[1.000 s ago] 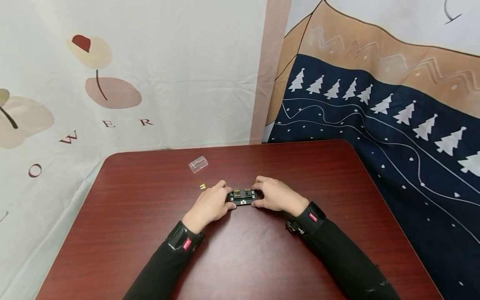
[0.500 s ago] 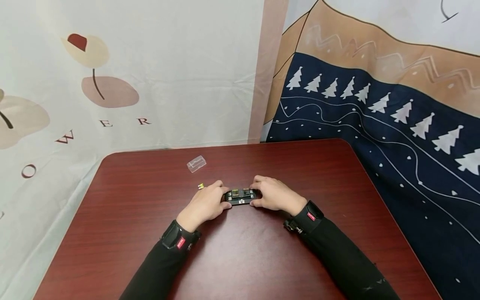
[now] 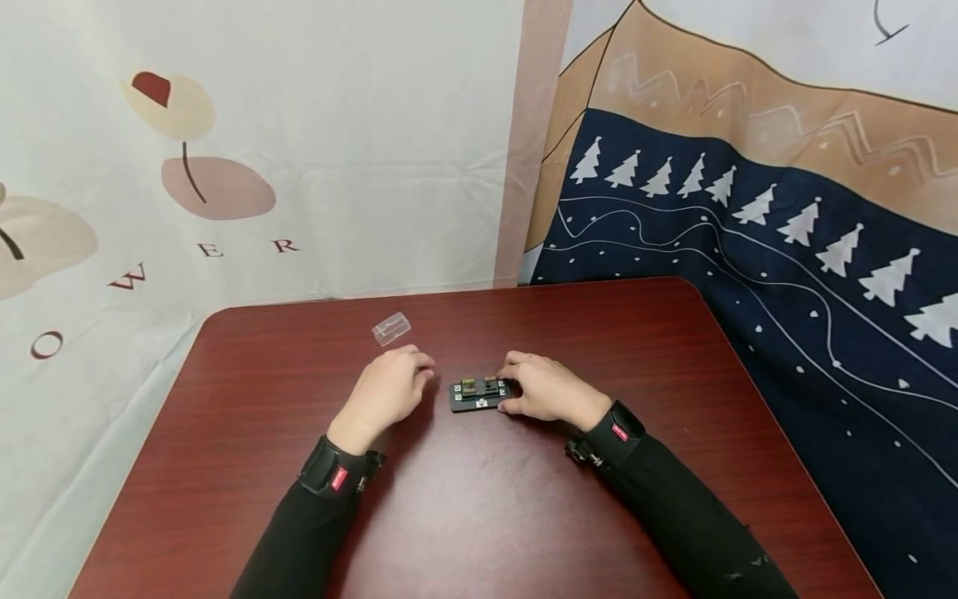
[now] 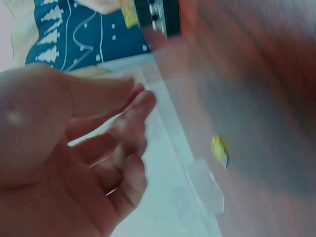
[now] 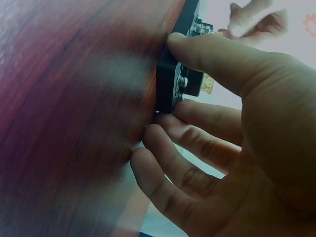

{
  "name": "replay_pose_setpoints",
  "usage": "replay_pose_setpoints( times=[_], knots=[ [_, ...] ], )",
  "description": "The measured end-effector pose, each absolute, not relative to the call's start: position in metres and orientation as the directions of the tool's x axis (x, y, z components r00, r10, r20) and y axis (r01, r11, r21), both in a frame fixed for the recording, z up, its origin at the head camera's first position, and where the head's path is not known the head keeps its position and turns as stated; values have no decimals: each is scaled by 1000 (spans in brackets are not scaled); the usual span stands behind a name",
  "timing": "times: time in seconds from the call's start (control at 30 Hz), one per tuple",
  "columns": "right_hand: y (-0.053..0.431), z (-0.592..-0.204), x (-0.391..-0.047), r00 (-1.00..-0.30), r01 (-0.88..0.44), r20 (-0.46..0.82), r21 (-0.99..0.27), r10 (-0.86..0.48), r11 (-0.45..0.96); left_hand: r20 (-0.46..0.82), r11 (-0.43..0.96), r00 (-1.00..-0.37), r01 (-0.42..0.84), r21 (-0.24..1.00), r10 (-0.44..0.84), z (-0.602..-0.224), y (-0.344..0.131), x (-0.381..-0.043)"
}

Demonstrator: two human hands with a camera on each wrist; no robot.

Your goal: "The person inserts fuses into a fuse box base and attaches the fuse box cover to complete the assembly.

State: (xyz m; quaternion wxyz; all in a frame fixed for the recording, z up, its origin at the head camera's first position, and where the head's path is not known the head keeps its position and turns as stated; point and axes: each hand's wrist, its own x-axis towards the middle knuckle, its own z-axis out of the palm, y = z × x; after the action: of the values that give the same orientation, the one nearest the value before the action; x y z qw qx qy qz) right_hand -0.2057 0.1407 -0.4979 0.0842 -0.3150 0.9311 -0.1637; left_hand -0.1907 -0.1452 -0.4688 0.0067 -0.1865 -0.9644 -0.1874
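A black rectangular block point(image 3: 479, 395) with metal screws and a raised middle part bearing yellowish pieces lies on the table. My right hand point(image 3: 554, 388) holds its right end; in the right wrist view the thumb point(image 5: 185, 47) is on the near edge and the index finger on the opposite side. My left hand point(image 3: 385, 389) is off the block, to its left, with fingers loosely bent and nothing between them. A small yellow piece with a pale end point(image 4: 218, 149) lies on the table in the left wrist view; the left hand hides it in the head view.
A clear plastic box point(image 3: 392, 329) stands behind my left hand, toward the back of the reddish-brown table point(image 3: 479, 516). Printed cloths point(image 3: 374, 166) hang beyond the table's far and right edges.
My left hand has let go of the block's left end and moved left and slightly back, over the yellow piece in the head view. The right hand has kept its hold.
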Motion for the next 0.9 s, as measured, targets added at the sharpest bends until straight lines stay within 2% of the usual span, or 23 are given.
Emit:
replay_pose_setpoints(
  times=[0.13, 0.23, 0.9],
  knots=[
    [141, -499, -206, -790, -554, -60, -355, -610, 753, 201, 879, -930, 358, 315, 307, -466, -160, -196],
    [141, -500, -205, -792, -549, -72, -351, -606, 759, 232, 895, -933, 336, 295, 274, -467, -170, -199],
    [141, -498, -204, -790, -552, -74, -344, -608, 759, 116, 893, -930, 367, 259, 349, -494, -176, -209]
  ],
)
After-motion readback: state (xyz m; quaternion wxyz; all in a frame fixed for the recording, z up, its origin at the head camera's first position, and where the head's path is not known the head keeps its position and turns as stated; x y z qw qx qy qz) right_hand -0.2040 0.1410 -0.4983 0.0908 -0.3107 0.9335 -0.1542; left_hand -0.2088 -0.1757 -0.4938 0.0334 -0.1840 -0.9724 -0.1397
